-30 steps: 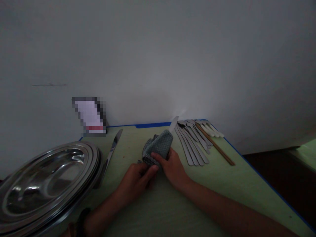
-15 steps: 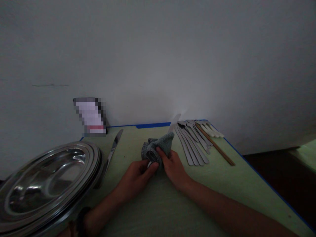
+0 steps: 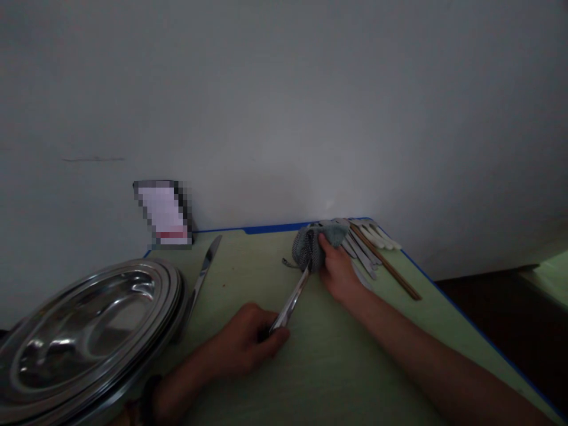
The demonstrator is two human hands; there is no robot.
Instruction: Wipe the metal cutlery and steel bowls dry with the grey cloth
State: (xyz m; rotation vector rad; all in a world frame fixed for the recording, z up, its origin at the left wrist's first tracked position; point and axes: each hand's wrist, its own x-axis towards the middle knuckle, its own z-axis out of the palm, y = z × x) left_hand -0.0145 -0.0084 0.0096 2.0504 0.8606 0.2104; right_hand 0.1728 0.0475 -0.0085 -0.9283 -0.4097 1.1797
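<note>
My left hand (image 3: 255, 340) pinches the handle end of a metal table knife (image 3: 293, 302), which slants up and away to the right. A grey-green cloth (image 3: 306, 248) is wrapped around the knife's far part, hiding its blade. My right hand (image 3: 339, 269) is closed on the cloth, thumb on top, near the row of cutlery. Partly covered by that hand and the cloth are several metal pieces of cutlery (image 3: 366, 257). Beside them lie brown chopsticks (image 3: 390, 266) and several white-handled utensils (image 3: 377, 235).
Another table knife (image 3: 205, 269) lies at the left, beside a stack of metal plates (image 3: 166, 284). A blurred-out device (image 3: 162, 210) leans against the wall (image 3: 284, 118). The pale green table (image 3: 248, 266) has a blue edge, with a dark floor past its right side.
My right hand and the cloth have moved right and away along the knife. The handle now shows between my hands, and the blade tip is no longer visible. My left hand stays low.
</note>
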